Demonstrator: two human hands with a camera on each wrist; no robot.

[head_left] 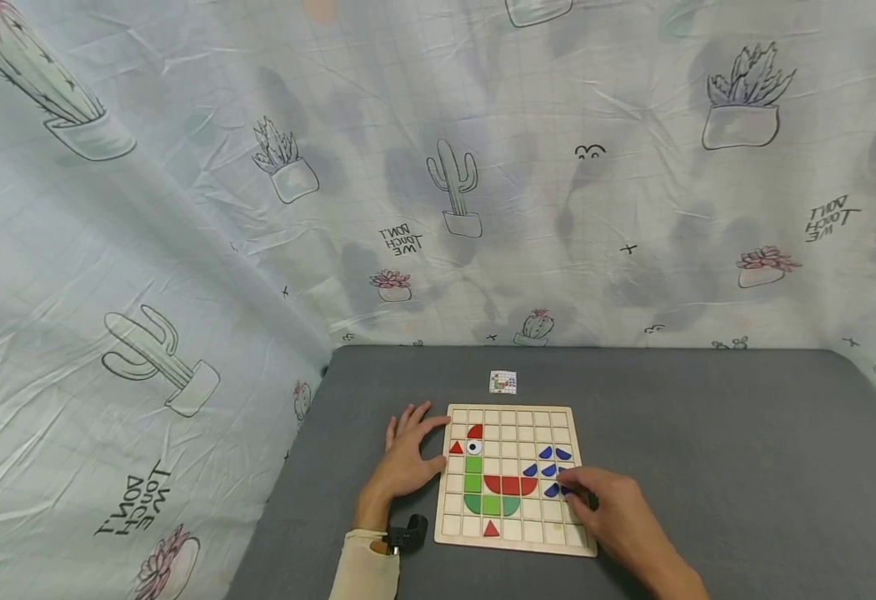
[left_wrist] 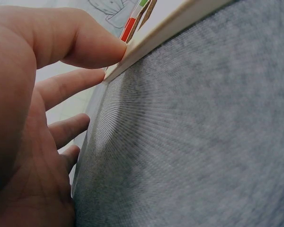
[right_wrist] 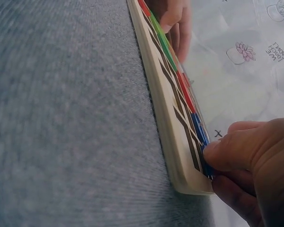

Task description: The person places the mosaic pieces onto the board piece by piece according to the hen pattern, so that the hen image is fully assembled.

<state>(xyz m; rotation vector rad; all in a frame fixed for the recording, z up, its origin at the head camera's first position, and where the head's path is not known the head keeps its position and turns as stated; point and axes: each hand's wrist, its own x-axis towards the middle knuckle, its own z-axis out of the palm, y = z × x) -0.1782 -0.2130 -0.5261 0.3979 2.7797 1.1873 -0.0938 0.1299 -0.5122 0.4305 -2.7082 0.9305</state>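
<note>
A square wooden grid board [head_left: 456,525] lies flat, with coloured pieces in its cells forming a bird-like figure. My left hand [head_left: 406,458] is at the board's left edge, fingers spread; thumb tip and index fingertip touch the rim in the left wrist view. My right hand [head_left: 613,504] bends over the right edge. Its thumb and index finger close in on a blue curved piece [head_left: 566,491], partly hidden by them. Other blue pieces [head_left: 546,452] lie beside it. In the right wrist view, the thumb [right_wrist: 217,156] overlaps the blue row.
A small picture card [head_left: 503,382] with a similar figure lies behind the board. Red pieces [head_left: 510,485], green squares [head_left: 473,473] and an eye piece [head_left: 474,447] sit in the grid. The grey table [head_left: 708,433] meets a cactus-print curtain [head_left: 520,208].
</note>
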